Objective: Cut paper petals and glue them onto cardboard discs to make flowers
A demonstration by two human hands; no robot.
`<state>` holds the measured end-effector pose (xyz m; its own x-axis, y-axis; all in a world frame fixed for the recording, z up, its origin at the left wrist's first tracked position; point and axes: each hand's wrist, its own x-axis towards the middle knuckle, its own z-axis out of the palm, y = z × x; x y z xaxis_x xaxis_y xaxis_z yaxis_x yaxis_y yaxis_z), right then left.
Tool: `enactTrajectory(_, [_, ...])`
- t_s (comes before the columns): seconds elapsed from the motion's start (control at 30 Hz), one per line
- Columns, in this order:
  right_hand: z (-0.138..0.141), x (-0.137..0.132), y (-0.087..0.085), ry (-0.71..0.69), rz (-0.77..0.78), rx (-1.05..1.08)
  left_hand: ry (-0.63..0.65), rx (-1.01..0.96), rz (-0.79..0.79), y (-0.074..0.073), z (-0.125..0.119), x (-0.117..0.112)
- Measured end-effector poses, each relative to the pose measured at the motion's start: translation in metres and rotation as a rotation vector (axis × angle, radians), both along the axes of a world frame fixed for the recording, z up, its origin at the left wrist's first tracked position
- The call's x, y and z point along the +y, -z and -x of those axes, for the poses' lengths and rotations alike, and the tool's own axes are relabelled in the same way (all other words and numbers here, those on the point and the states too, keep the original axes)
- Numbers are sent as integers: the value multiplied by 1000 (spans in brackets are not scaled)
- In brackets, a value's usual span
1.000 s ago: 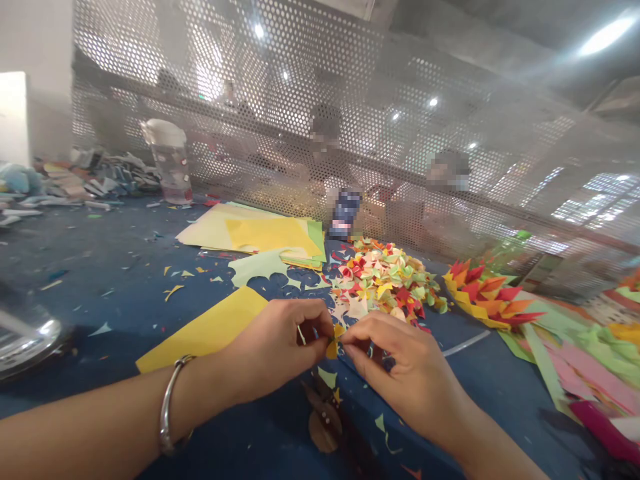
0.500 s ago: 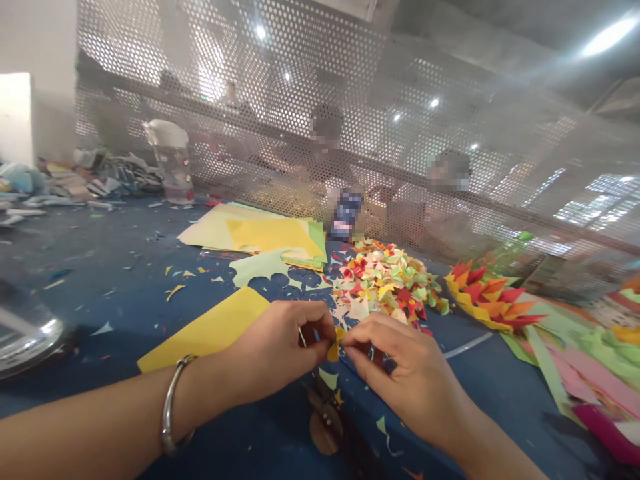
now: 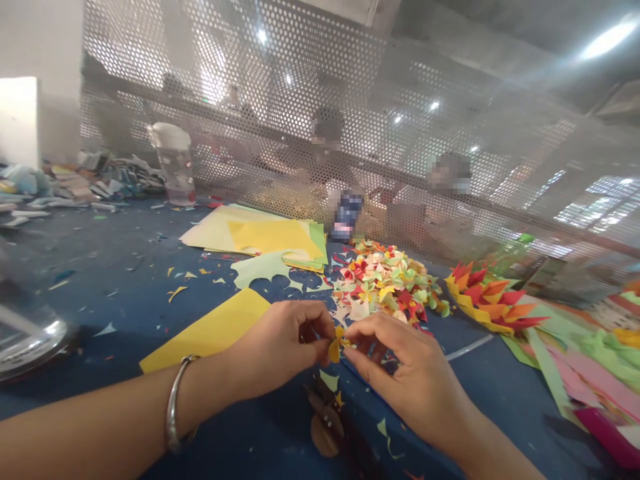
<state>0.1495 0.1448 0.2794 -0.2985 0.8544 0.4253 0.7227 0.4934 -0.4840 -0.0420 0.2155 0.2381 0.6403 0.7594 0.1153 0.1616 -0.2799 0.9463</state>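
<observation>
A small yellow paper flower [image 3: 335, 347] is pinched between the thumb and fingers of my left hand [image 3: 295, 337]. My right hand [image 3: 400, 360] meets it from the other side, thumb and forefinger curled at a petal. Below my hands lies a pair of scissors [image 3: 327, 423] with dark handles, partly in shadow. A yellow paper sheet [image 3: 210, 330] rests behind my left forearm. Just beyond my hands a heap of small folded paper pieces [image 3: 390, 277], in red, yellow, green and cream, spreads over the blue table [image 3: 120, 267].
Stacked coloured paper [image 3: 270, 237] and a cut green sheet [image 3: 260, 270] lie at the back. A phone [image 3: 347, 217] leans against the perforated screen [image 3: 250, 120]. A bottle [image 3: 173, 163] stands back left; a red-orange paper piece [image 3: 493, 297] sits right. Scraps dot the table.
The yellow paper flower shows more spread petals between my fingertips. My right fingertips have parted slightly. The view has shifted a little.
</observation>
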Motion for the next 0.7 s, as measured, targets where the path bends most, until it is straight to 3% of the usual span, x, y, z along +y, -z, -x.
enactTrajectory(0.27, [0, 1, 1, 15, -35, 14, 52, -127, 188, -2, -3, 2])
enactTrajectory(0.7, [2, 0, 0, -27, -15, 27, -18, 3, -10, -2, -2, 0])
